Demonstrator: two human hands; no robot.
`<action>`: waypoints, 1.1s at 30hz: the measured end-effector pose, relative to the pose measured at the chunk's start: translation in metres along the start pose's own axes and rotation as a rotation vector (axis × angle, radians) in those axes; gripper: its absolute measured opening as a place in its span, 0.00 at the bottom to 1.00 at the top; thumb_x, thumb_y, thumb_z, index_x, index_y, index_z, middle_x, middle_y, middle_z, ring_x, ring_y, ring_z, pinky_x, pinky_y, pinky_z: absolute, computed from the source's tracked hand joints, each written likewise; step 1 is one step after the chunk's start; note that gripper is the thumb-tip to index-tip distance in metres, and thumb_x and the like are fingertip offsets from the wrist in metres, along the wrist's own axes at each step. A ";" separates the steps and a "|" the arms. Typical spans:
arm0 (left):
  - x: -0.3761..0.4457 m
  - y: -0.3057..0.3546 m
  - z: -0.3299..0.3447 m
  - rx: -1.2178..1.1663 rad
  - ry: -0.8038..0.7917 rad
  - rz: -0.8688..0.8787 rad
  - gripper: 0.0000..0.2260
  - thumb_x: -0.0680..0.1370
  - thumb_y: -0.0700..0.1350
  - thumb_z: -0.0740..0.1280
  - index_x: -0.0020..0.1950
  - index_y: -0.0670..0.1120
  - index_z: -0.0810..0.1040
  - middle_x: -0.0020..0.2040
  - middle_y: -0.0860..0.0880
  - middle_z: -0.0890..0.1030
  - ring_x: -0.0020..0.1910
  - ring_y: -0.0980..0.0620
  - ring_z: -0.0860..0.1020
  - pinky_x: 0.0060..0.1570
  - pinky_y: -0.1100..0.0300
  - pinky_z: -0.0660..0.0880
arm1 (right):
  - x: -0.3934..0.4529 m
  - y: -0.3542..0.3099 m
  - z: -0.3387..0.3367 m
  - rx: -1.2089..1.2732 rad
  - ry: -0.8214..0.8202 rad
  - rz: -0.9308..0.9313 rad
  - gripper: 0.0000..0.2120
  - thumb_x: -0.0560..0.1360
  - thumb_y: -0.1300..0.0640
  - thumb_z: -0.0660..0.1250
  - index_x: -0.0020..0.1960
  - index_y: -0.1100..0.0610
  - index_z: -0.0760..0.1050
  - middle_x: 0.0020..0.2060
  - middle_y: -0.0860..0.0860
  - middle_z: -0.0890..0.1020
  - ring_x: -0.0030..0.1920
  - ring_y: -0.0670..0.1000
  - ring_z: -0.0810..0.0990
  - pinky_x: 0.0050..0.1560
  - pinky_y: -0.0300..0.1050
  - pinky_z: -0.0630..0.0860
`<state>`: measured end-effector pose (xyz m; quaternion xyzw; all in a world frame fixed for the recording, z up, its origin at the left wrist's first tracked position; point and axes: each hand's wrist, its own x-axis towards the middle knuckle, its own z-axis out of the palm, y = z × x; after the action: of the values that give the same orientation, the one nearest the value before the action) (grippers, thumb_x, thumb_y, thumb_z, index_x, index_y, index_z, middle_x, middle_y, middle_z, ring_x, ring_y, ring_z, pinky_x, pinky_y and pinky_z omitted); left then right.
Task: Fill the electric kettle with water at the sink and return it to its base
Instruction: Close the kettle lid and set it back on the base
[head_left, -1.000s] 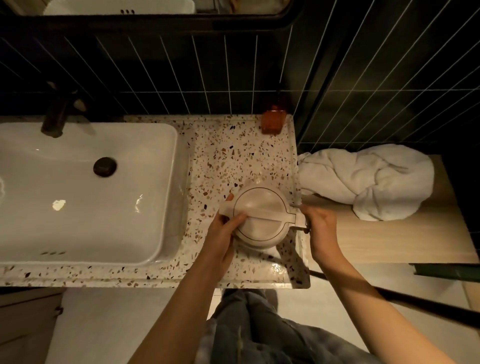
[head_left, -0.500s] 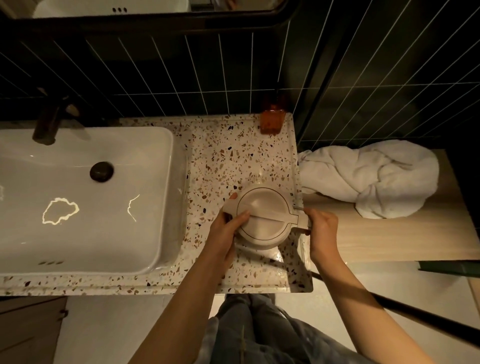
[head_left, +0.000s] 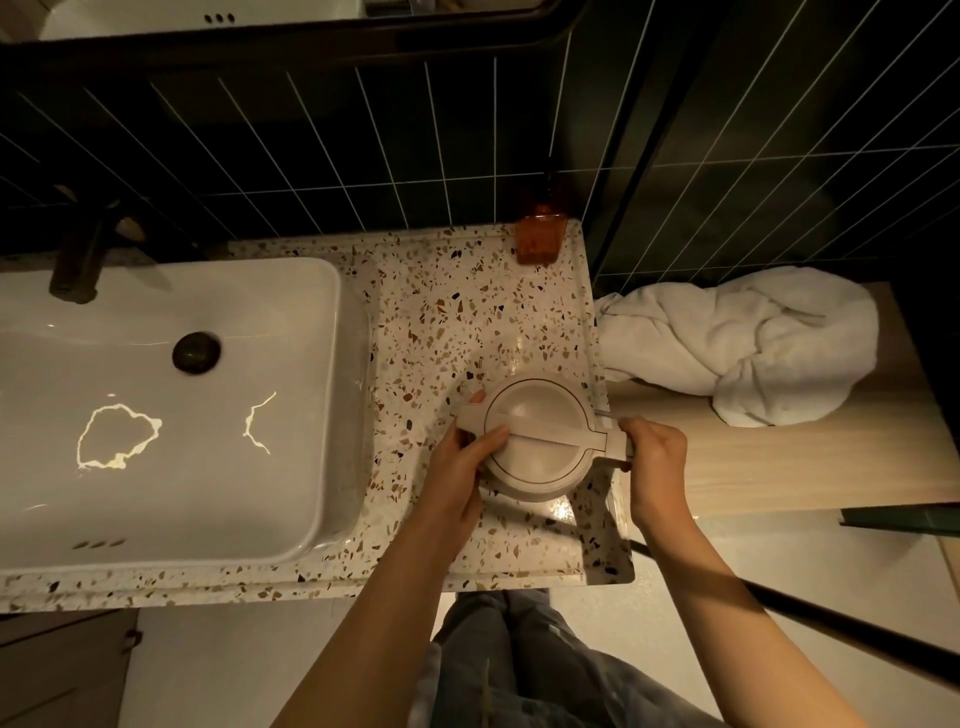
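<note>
A beige electric kettle (head_left: 540, 431), lid closed, stands on the terrazzo counter (head_left: 457, 322) to the right of the white sink (head_left: 171, 415). My left hand (head_left: 462, 457) wraps the kettle's left side by the spout, thumb on the lid. At the kettle's right, my right hand (head_left: 652, 457) is closed around the handle. The kettle hides whatever is under it, so no base is visible. A dark faucet (head_left: 78, 260) stands at the sink's back left, with a dark drain (head_left: 196, 352) in the basin.
An amber bottle (head_left: 540, 236) stands at the counter's back right corner. A crumpled white towel (head_left: 743, 343) lies on a wooden shelf (head_left: 805, 467) to the right. Dark tiled wall behind. A black cord (head_left: 831, 623) runs off to the lower right.
The view has shifted slightly, and a bright reflection now shows in the sink basin. Both hands stay on the kettle in about the same spot.
</note>
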<state>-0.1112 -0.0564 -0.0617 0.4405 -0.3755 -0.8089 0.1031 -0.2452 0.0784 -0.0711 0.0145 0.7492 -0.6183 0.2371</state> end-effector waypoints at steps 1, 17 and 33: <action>0.000 -0.001 -0.001 -0.004 0.001 -0.003 0.23 0.76 0.37 0.68 0.69 0.52 0.73 0.61 0.54 0.82 0.63 0.53 0.77 0.57 0.60 0.75 | 0.000 0.001 0.000 -0.014 -0.009 -0.004 0.15 0.67 0.57 0.62 0.27 0.64 0.64 0.26 0.55 0.61 0.31 0.54 0.58 0.31 0.46 0.57; -0.010 -0.006 0.001 0.078 0.168 0.053 0.17 0.75 0.44 0.72 0.63 0.49 0.79 0.59 0.50 0.84 0.60 0.51 0.80 0.62 0.50 0.76 | 0.003 -0.009 0.001 -0.063 0.007 0.024 0.12 0.68 0.56 0.60 0.29 0.62 0.67 0.28 0.62 0.67 0.33 0.52 0.65 0.37 0.47 0.63; -0.055 0.007 -0.014 0.190 0.125 0.106 0.08 0.79 0.42 0.66 0.49 0.54 0.81 0.52 0.47 0.83 0.51 0.50 0.79 0.55 0.52 0.76 | -0.062 -0.008 -0.021 -0.209 0.094 -0.122 0.19 0.79 0.58 0.58 0.69 0.61 0.68 0.62 0.55 0.76 0.56 0.46 0.72 0.53 0.33 0.67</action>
<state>-0.0692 -0.0416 -0.0264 0.4772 -0.4661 -0.7341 0.1269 -0.2001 0.1125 -0.0378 -0.0271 0.8194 -0.5486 0.1637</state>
